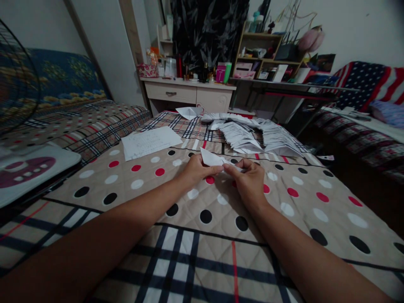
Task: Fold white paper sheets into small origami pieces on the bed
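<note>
Both hands pinch a small folded piece of white paper [212,157] just above the dotted bedspread [189,214]. My left hand [198,169] is closed on its left part, with the thumb pointing right along the lower edge. On the right end, my right hand [248,176] is closed, thumb and fingers pressing the paper; the two thumb tips nearly meet. A pointed corner sticks up at the left. The fingers behind the paper are partly hidden. Beyond the hands, to the left, lie flat written sheets [151,143]. Rows of folded white papers [240,136] lie farther back to the right.
A single folded paper [189,112] lies near the bed's far edge. Behind it stand a white dresser [172,92] with bottles and a shelf unit [261,38]. A fan [19,80] and a white panel with a purple design [34,168] are at the left.
</note>
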`<state>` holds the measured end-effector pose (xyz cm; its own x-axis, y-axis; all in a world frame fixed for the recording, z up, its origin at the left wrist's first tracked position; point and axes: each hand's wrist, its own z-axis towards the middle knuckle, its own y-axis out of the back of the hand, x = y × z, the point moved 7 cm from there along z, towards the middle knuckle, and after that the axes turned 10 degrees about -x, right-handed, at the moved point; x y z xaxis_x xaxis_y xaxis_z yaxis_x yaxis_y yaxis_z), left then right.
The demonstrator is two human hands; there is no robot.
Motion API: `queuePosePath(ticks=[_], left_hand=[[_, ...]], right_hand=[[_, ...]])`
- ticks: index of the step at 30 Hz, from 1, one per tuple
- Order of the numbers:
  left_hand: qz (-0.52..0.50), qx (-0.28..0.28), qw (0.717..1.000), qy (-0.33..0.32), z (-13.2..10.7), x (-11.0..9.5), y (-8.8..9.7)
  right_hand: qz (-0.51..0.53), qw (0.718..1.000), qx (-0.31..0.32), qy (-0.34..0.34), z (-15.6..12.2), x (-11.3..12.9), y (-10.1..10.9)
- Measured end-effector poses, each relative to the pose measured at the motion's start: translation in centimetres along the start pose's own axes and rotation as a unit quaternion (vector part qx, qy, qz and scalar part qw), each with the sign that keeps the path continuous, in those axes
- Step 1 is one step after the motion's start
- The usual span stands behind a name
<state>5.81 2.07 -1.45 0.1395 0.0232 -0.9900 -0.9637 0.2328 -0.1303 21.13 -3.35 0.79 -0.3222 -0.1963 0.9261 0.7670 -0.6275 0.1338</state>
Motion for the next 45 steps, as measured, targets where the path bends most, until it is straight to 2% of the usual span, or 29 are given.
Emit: queuePosePath(ticks=[9, 14, 17, 22, 28, 34, 39, 43, 45], left_hand=[[0.019, -0.082, 0.996, -0.005, 0.1, -0.4, 1.2], [0.033, -0.091, 0.995, -0.008, 0.1, -0.6, 1.4], [0.047, -0.098, 0.994, -0.011, 0.0, -0.7, 1.5], [0.054, -0.082, 0.995, -0.026, 0.4, -0.7, 1.4], [0.024, -0.076, 0.997, 0.005, 0.5, -0.2, 1.3], [0.016, -0.116, 0.993, 0.023, 0.5, 0.0, 2.2], [-0.017, -0.078, 0.996, 0.030, 0.7, 0.2, 1.8], [-0.058, -0.041, 0.997, 0.010, 0.6, -0.2, 1.0], [-0.071, -0.047, 0.996, 0.009, 0.4, -0.2, 0.8]], right_hand=[[0.048, 0.997, 0.062, -0.027, -0.6, -0.5, -1.5], [0.063, 0.994, 0.066, -0.060, -0.7, -0.8, -1.5], [0.051, 0.992, 0.094, -0.070, -0.7, -1.2, -1.8], [0.034, 0.990, 0.109, -0.083, -0.6, -1.4, -1.8], [0.044, 0.989, 0.123, -0.070, -0.6, -0.6, -1.8], [0.025, 0.990, 0.136, 0.014, -0.6, 0.3, -1.7], [0.017, 0.993, 0.104, 0.045, -0.4, 0.6, -1.2], [0.032, 0.999, 0.020, -0.007, 0.2, -0.2, -0.1], [0.070, 0.997, 0.019, -0.038, 0.3, -0.7, -0.3]])
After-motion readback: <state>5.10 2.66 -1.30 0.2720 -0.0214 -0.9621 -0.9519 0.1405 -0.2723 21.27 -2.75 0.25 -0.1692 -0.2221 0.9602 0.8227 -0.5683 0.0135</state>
